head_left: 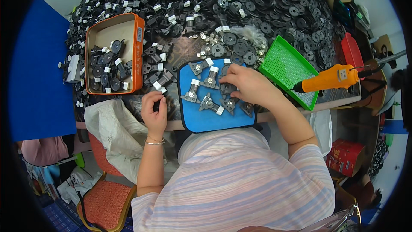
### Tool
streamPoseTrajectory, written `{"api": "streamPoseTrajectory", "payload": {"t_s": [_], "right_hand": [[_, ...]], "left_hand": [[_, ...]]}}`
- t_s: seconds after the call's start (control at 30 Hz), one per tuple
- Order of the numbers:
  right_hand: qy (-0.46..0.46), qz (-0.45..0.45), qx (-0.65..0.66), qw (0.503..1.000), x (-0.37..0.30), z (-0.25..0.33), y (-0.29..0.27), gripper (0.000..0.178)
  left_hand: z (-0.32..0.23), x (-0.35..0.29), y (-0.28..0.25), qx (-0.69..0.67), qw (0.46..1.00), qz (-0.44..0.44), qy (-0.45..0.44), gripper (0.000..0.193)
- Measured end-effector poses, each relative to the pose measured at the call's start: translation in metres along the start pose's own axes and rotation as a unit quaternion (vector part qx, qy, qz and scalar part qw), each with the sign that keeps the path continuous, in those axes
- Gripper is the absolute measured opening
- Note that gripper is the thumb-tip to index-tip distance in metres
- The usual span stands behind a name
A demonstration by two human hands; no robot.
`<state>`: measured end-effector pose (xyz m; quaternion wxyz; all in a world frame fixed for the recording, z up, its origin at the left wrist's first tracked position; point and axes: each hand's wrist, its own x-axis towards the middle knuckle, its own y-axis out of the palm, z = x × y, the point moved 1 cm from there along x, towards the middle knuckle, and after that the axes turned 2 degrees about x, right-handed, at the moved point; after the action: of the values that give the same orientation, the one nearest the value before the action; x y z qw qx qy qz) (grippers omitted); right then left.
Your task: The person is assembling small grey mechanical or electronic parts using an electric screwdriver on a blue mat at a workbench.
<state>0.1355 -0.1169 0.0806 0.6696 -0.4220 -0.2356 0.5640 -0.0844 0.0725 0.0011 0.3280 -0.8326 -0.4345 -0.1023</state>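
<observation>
On the blue mat (197,121), my right hand (250,85) has its thumb and fingers closed on a black round disc (227,87). Its fingers cover part of the disc. Around it lie several black plastic assemblies with white tabs, among them one assembly (210,78) at the mat's middle and another (211,104) nearer me. A pair of dark pieces (237,107) sits below the right wrist. To the left of the mat, my left hand (154,111) is curled at the table edge, thumb near the fingertips. Whatever it may hold is hidden.
An orange-rimmed tin (139,56) with black parts stands left. A green tray (279,45) of small clear pieces is at right, with an orange electric screwdriver (330,78) over it. Heaped black parts (171,0) and discs (279,0) fill the far side. Small metal pieces (206,45) lie behind the mat.
</observation>
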Motion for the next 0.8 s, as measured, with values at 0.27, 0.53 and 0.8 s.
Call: {"api": "streamPoseTrajectory", "payload": {"t_s": [0.27, 0.53, 0.8], "right_hand": [[0.001, -0.013, -0.018, 1.000, -0.006, 0.001, 0.000, 0.046], [-0.258, -0.657, -0.187, 0.683, -0.114, 0.022, -0.052, 0.040], [-0.083, -0.602, 0.371, 0.702, -0.132, -0.065, -0.035, 0.079]], "left_hand": [[-0.003, 0.001, 0.001, -0.005, 1.000, -0.001, 0.003, 0.006], [-0.034, 0.007, 0.001, 0.057, 0.994, 0.027, 0.086, 0.014], [-0.093, 0.045, 0.075, 0.045, 0.952, 0.222, 0.206, 0.037]]}}
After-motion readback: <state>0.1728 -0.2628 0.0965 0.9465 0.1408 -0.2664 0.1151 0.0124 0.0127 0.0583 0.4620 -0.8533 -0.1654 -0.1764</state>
